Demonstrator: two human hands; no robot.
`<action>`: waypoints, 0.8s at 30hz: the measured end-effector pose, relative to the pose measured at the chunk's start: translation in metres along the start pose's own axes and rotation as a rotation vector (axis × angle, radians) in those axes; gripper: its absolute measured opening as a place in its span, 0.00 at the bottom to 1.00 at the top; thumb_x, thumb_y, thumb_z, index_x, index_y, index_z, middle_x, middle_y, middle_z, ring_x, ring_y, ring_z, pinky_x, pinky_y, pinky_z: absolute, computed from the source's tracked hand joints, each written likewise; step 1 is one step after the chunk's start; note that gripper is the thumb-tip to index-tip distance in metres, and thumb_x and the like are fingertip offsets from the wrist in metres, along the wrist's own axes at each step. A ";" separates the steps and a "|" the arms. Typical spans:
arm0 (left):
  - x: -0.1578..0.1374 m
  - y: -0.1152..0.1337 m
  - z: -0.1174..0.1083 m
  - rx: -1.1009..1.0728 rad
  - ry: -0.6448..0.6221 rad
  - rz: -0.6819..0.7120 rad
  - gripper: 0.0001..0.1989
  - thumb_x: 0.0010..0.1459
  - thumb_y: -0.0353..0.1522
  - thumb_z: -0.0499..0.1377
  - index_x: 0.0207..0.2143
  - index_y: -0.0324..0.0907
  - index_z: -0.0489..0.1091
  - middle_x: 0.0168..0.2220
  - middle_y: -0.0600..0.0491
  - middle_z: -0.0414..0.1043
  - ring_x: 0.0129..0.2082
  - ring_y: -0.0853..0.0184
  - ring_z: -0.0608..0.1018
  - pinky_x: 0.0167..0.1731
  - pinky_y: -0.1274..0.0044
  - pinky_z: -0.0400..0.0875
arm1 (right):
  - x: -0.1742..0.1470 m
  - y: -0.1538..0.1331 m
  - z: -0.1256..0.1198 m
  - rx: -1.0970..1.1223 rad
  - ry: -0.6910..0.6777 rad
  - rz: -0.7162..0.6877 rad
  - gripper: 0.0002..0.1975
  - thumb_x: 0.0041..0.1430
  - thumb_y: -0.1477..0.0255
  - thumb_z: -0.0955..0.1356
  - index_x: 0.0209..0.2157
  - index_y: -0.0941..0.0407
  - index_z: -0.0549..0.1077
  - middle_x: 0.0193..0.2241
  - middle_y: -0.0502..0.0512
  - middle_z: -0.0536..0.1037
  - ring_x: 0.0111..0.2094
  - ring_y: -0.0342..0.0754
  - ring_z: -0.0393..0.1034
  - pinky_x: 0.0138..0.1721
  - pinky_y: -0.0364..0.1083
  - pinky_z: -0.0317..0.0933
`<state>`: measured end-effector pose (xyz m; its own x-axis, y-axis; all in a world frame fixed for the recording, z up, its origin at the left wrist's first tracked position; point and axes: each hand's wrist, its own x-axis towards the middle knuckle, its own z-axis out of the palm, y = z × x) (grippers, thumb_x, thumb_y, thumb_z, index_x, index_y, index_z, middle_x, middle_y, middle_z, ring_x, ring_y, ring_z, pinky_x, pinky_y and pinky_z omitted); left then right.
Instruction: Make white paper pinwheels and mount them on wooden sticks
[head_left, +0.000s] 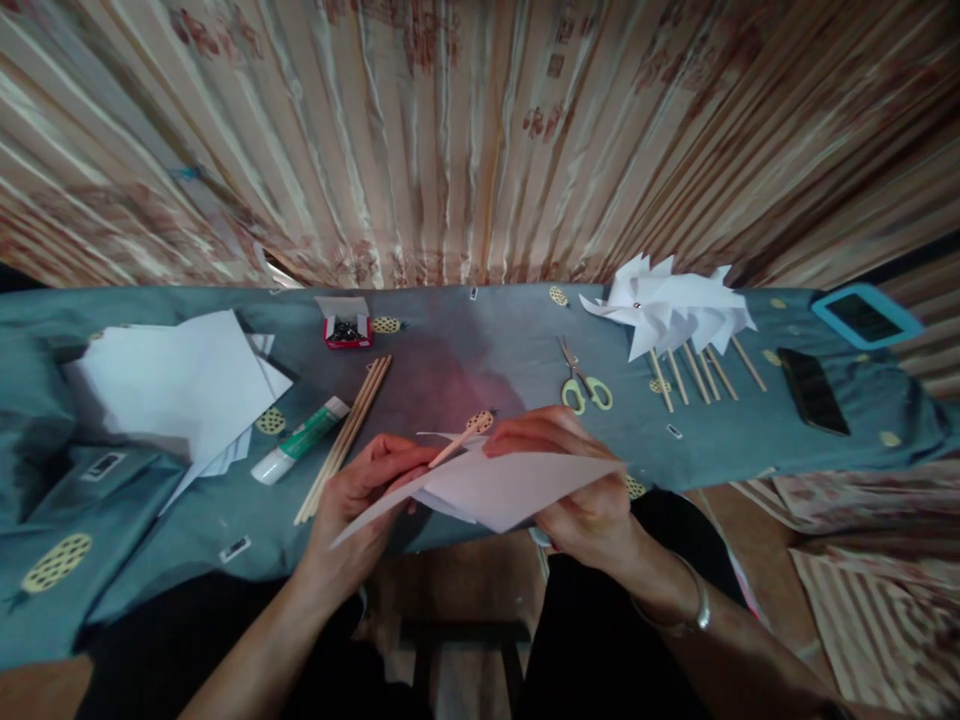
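Observation:
My left hand [367, 490] is closed on the left side of a bent white paper sheet [517, 485]. A thin, light-coloured stick [456, 445] pokes out from its fingers above the paper; its lower part is hidden. On the other side, my right hand [581, 500] grips the same paper, fingers behind it and partly covered. The sheet is held up at the table's near edge, its middle folded or curved. Close to my left hand lie several wooden sticks [345, 440] and a green-and-white glue stick [300, 440].
Stacked white paper [172, 380] lies on the left. An open red box of small dark pins [349, 330] stands at the back. Scissors [581, 380] with yellow-green handles lie right of centre. Beyond are several paper pinwheels [675, 305], a black phone [814, 390] and a blue-framed device [868, 314].

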<state>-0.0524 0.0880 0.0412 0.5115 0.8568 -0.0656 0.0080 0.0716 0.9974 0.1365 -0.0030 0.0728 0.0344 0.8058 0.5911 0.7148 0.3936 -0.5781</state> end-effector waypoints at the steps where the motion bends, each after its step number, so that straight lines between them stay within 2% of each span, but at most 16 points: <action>1: 0.000 0.000 0.000 0.010 -0.006 0.008 0.16 0.48 0.46 0.66 0.32 0.45 0.82 0.28 0.49 0.71 0.26 0.67 0.72 0.20 0.78 0.67 | 0.000 -0.001 -0.001 -0.012 -0.003 -0.001 0.10 0.62 0.76 0.65 0.43 0.54 0.74 0.39 0.55 0.79 0.41 0.48 0.72 0.41 0.50 0.67; 12: -0.002 -0.003 -0.004 0.095 -0.016 0.035 0.15 0.49 0.46 0.66 0.32 0.47 0.82 0.30 0.48 0.73 0.30 0.65 0.74 0.28 0.76 0.71 | 0.003 -0.005 -0.007 -0.116 -0.031 -0.037 0.11 0.62 0.77 0.63 0.43 0.54 0.73 0.40 0.55 0.80 0.42 0.49 0.73 0.42 0.50 0.67; 18: -0.002 0.000 -0.003 0.103 -0.021 0.103 0.12 0.51 0.45 0.65 0.33 0.49 0.82 0.28 0.49 0.74 0.28 0.66 0.75 0.26 0.77 0.70 | 0.002 -0.005 -0.008 -0.139 -0.033 -0.035 0.11 0.63 0.76 0.62 0.44 0.52 0.73 0.39 0.55 0.80 0.41 0.49 0.72 0.41 0.50 0.67; 24: -0.004 0.000 -0.006 0.161 -0.053 0.124 0.08 0.55 0.40 0.63 0.35 0.50 0.81 0.29 0.49 0.74 0.29 0.66 0.75 0.27 0.77 0.71 | 0.000 -0.006 -0.008 -0.115 -0.025 -0.040 0.12 0.68 0.68 0.60 0.48 0.49 0.71 0.39 0.56 0.80 0.42 0.52 0.73 0.42 0.53 0.66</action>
<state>-0.0591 0.0877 0.0411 0.5617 0.8255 0.0558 0.0773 -0.1196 0.9898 0.1374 -0.0091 0.0807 -0.0121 0.8020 0.5972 0.7906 0.3733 -0.4853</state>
